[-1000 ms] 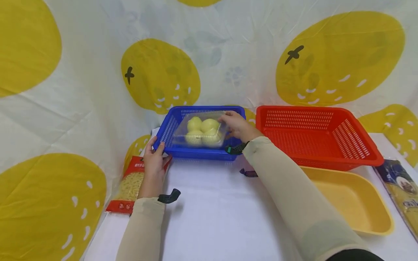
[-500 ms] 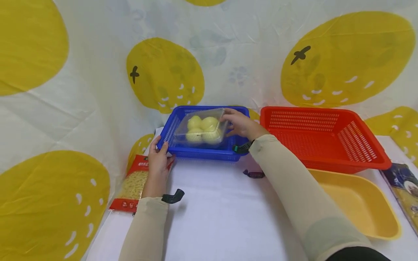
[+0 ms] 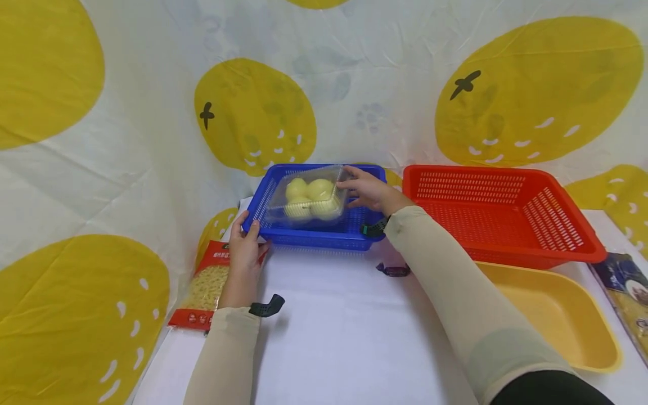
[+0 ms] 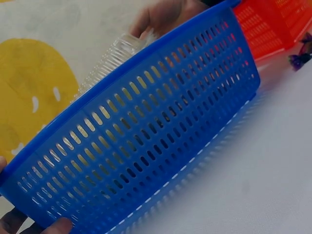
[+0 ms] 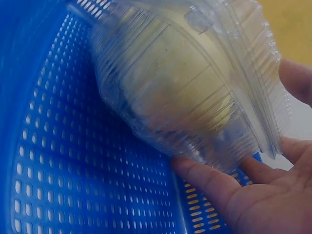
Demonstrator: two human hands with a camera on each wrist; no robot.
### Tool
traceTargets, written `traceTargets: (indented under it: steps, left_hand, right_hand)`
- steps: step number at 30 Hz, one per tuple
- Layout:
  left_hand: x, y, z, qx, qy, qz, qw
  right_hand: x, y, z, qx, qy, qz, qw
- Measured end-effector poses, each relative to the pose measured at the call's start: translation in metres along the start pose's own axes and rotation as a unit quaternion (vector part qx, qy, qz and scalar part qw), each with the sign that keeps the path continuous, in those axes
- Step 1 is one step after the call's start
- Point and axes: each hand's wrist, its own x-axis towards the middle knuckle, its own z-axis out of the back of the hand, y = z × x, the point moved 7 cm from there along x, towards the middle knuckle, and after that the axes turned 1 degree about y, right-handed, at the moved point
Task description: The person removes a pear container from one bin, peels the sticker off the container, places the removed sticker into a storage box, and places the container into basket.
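Observation:
A clear plastic clamshell box [image 3: 330,216] with several pale yellow-green round fruits [image 3: 324,197] inside is tilted over the blue basket [image 3: 314,242], its right end higher. My right hand [image 3: 372,191] holds that raised end; in the right wrist view the thumb [image 5: 298,80] lies along one side and fingers [image 5: 209,180] reach under the box. Whether the low end touches the basket floor, I cannot tell. My left hand [image 3: 244,253] grips the basket's front left corner, with fingertips [image 4: 58,226] against its outer wall in the left wrist view.
Right of the blue basket stands a red basket [image 3: 476,216], with a yellow tub [image 3: 562,315] in front. A red pasta bag [image 3: 205,287] lies beside my left forearm, another packet [image 3: 625,287] at far right. A small dark-wrapped item [image 3: 394,270] lies near my right sleeve.
The box has tilted, its right end rising, and has shifted slightly left within the basket. My right hand has moved with it. My left hand stays on the basket's corner.

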Motion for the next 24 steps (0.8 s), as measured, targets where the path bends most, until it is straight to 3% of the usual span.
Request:
traceTargets:
  steps: [13,24]
  left_hand:
    - [-0.0029,-0.0031,-0.0044,0.024,0.007,-0.001,0.9997]
    - [-0.0019,-0.0017,-0.0038,0.007,0.013,-0.013,0.9998]
  right_hand:
    - [0.0053,-0.0028,0.0032,-0.022,0.013,-0.002,1.0]
    - [0.0096,-0.0068,-0.0021,-0.037,0.037,-0.01,0.999]
